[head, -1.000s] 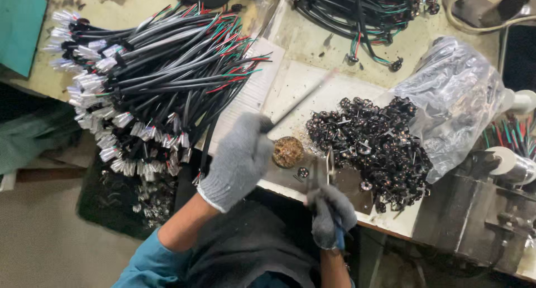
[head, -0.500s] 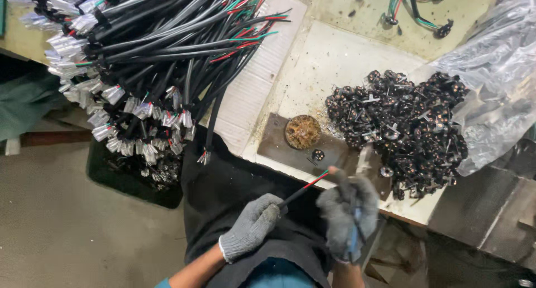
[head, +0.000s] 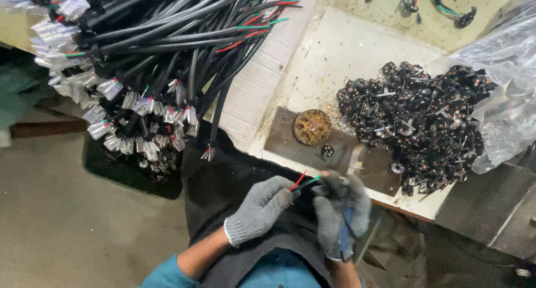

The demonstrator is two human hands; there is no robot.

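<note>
1. Stained cream workbench [head: 357,48]: glossy black cable bundle [head: 156,48], heap of small black round connectors [head: 419,115], crinkled clear plastic bag [head: 502,87].
2. Left hand [head: 259,210], grey knit glove: fingers pinching cable end [head: 304,182], red and green cores, over the lap.
3. Right hand [head: 340,212], gloved: closed around blue-handled tool [head: 345,232].

I've drawn my left hand [head: 258,209] back from the bench to my lap; it now pinches a cable's coloured wires [head: 301,181] against my right hand [head: 341,214].
</note>
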